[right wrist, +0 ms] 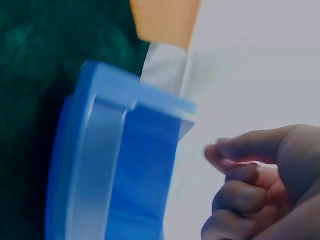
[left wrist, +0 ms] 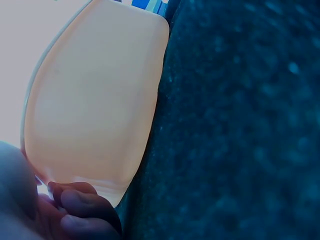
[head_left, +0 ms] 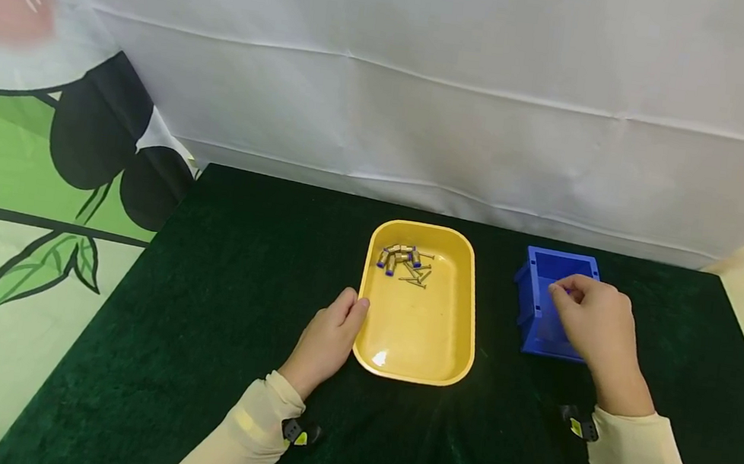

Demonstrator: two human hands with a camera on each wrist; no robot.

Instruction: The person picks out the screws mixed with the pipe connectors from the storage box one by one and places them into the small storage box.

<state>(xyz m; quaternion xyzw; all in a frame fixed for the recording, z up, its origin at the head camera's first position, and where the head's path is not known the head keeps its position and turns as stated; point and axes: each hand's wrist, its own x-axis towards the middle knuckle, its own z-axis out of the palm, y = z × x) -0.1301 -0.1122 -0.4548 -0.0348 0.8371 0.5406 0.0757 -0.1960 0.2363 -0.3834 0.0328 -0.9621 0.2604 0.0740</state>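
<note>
Left hand [head_left: 327, 338]: fingers loosely curled, resting against the shallow yellow plastic tray's [head_left: 431, 346] left rim.
Small brass fittings and nails [head_left: 404, 262]: piled at the tray's 12 o'clock end.
Right hand [head_left: 592, 318]: over the blue plastic bin [head_left: 547, 271], fingertips pinched on something small, at the pile's 3 o'clock.

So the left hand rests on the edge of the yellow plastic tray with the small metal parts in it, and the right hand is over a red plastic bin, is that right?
Not quite. The bin under the right hand is blue, not red: the head view shows a blue plastic bin. The rest stands: the left hand rests on the edge of the yellow plastic tray with the small metal parts in it.
</note>
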